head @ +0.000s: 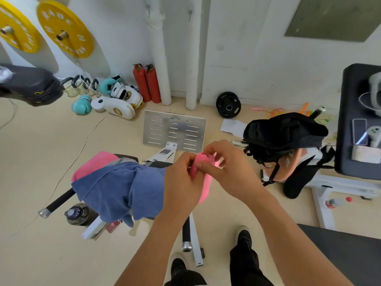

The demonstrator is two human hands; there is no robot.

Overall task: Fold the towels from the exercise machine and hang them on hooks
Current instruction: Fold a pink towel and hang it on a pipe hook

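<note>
Hands meet above the exercise machine (162,155): the left hand (182,178) and the right hand (224,162) both pinch the upper edge of a pink towel (203,182), fingers curled onto the cloth, and the rest of the towel hangs down between and below them. Just left of the left hand, a blue towel (121,190) lies draped over the machine, with a second pink towel (92,164) partly under it on its far side. Two wall hooks (148,11) sit well above and beyond both hands. Right of the right hand lies a black backpack (284,133) on the floor.
</note>
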